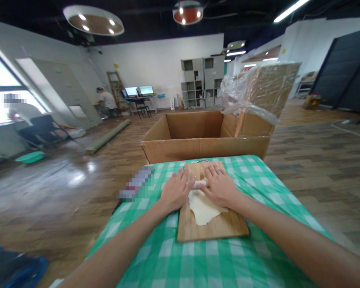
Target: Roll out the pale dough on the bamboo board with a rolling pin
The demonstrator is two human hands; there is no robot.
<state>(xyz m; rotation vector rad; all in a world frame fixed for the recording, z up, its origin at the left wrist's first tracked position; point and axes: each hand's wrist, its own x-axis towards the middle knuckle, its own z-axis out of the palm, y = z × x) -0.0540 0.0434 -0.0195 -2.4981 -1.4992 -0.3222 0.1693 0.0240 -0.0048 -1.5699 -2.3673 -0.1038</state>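
Observation:
On a wooden cutting board (213,232) lies a thin, uneven sheet of pale dough (204,210). Across its far part runs a whitish cylinder (200,183), seen between my thumbs; whether it is a rolling pin or rolled-up dough I cannot tell. My left hand (175,190) presses down at the cylinder's left end, fingers stretched forward and flat. At the right end rests my right hand (222,186), palm down, fingers spread over the far part of the board. Both hands hide the cylinder's ends and some of the dough.
A green-and-white checked cloth (198,264) covers the table. A blurred-out flat object (137,184) lies at its left edge. Beyond stands an open cardboard box (198,148) with a plastic-wrapped carton (270,88). Two people sit at far left, near a green basin (30,157).

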